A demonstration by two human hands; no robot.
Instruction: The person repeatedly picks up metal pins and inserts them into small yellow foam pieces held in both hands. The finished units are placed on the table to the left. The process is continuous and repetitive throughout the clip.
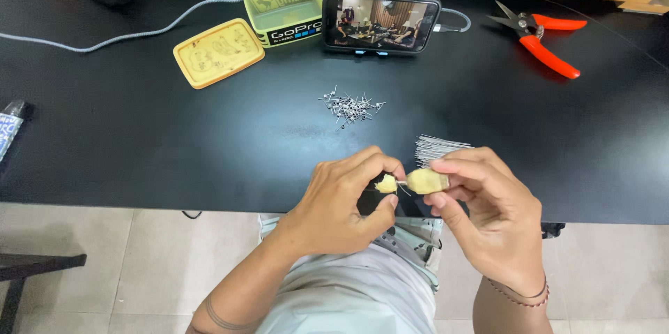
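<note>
Fingertips of left hand [341, 201] and right hand [481, 215] pinch yellow pieces [418, 182] | joining step, seemingly | pin pile [352, 107] at 12 o'clock

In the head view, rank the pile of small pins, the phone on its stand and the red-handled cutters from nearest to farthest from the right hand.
1. Pile of small pins, up-left of the right hand.
2. Phone on its stand, farther back, slightly left.
3. Red-handled cutters, far right; close to the phone's distance, so the last two places are uncertain.

You've got just one view here, a head cam looking steeply down and forward over the black table [139, 146], close on your hands at the near edge, with floor below
</note>
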